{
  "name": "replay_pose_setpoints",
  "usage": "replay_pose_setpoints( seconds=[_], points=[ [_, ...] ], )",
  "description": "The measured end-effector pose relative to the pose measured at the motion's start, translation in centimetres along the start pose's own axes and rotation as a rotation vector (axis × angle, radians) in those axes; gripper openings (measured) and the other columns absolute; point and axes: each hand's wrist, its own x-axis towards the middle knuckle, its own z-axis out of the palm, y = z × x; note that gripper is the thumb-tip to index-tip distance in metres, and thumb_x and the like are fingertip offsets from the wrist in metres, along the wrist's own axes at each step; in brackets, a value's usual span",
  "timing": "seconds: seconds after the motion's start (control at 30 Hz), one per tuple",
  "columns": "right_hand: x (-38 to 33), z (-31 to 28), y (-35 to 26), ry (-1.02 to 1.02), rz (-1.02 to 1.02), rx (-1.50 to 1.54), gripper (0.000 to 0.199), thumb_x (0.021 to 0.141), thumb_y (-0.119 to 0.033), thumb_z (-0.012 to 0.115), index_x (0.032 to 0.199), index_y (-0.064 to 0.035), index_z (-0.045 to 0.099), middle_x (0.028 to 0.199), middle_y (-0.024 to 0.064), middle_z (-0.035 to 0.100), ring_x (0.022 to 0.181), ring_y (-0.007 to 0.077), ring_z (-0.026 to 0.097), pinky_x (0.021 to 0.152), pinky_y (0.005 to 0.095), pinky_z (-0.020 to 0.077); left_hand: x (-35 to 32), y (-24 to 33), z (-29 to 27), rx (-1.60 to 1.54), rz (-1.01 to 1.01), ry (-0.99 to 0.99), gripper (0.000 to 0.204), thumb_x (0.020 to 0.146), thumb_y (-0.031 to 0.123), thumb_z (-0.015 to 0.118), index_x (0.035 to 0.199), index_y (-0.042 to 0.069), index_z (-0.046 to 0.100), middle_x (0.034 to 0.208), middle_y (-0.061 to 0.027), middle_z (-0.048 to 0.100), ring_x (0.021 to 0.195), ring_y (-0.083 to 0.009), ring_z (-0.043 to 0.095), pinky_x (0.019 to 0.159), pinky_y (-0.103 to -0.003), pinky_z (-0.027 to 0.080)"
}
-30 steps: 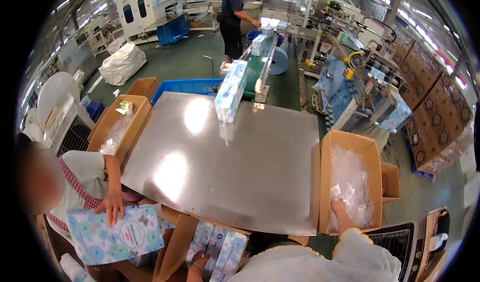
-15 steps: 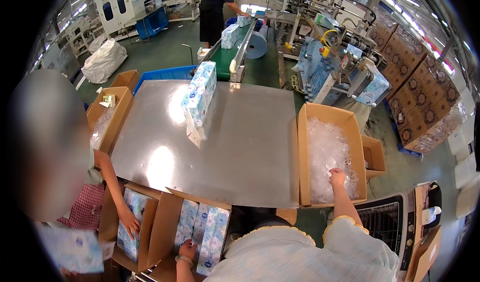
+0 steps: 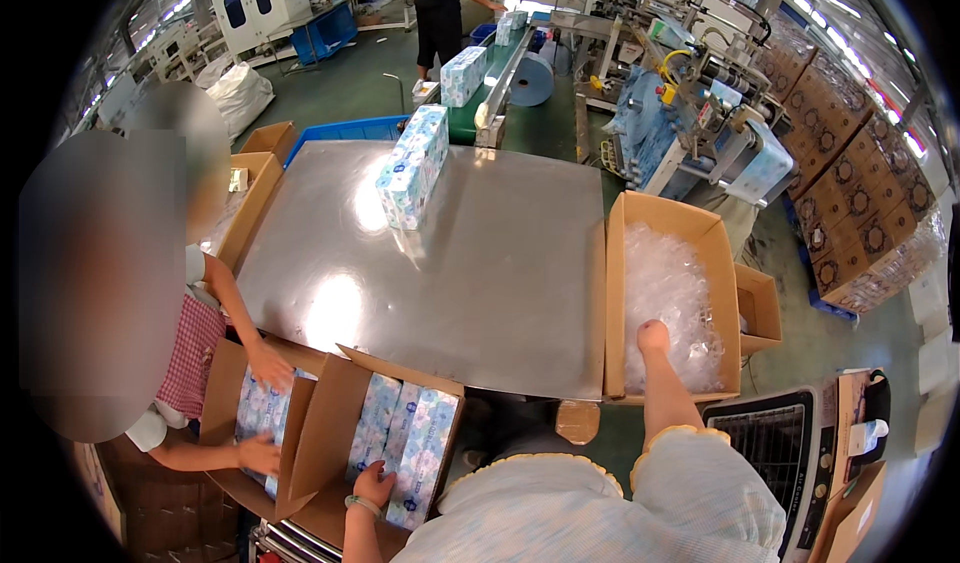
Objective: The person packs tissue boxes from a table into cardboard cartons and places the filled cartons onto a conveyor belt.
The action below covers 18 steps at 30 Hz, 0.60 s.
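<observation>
My left hand (image 3: 373, 484) rests over an open cardboard carton (image 3: 327, 431), its fingers slightly apart beside the long blue-and-white floral packs (image 3: 422, 453) that stand side by side inside. No pack is in its grip. My right hand (image 3: 653, 337) is inside a long cardboard box (image 3: 615, 293) heaped with clear, crinkled plastic pieces (image 3: 668, 268). Its fingers curl downward in a closed shape, and what they hold, if anything, is hidden. Another floral pack (image 3: 414, 168) stands on the metal table (image 3: 500, 273), near its far edge.
At left, a co-worker's two hands (image 3: 262, 455) reach into a neighbouring carton (image 3: 222, 383) of similar packs. A conveyor (image 3: 467, 121) carrying more packs (image 3: 464, 76) meets the table's far side. Machinery (image 3: 690, 93) and stacked cartons (image 3: 850, 188) stand at right.
My right hand has shifted left within the box of plastic pieces and curled more. My left hand stays by the packs. The co-worker's second hand has come to the left carton; the pack beside it is gone.
</observation>
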Motion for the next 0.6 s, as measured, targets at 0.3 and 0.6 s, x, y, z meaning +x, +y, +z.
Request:
replay_pose_setpoints(
  seconds=[0.3, 0.6],
  points=[
    [-6.2, -11.8, -9.8, -0.644, 0.192, 1.399, 0.013, 0.094, -0.018, 0.062, 0.083, -0.0108, 0.066, 0.08, 0.0013, 0.066, 0.074, 0.0138, 0.062, 0.056, 0.0326, 0.0454, -2.7, 7.1, -2.5, -0.131, 0.243, 0.414, 0.028, 0.085, 0.007, 0.071, 0.112, 0.001, 0.07, 0.105, -0.0198, 0.071, 0.098, -0.0375, 0.067, 0.087, -0.045, 0.054],
    [-26.9, -10.4, -28.3, -1.623, -0.033, 0.957, 0.013, 0.096, -0.015, 0.062, 0.101, -0.0041, 0.067, 0.092, 0.0046, 0.068, 0.081, 0.0164, 0.065, 0.064, 0.0301, 0.0544, -1.4, 30.8, -12.4, 0.27, 1.214, 0.77, 0.034, 0.078, 0.009, 0.066, 0.112, 0.007, 0.069, 0.119, -0.0114, 0.066, 0.101, -0.0271, 0.065, 0.086, -0.04, 0.053]
  ],
)
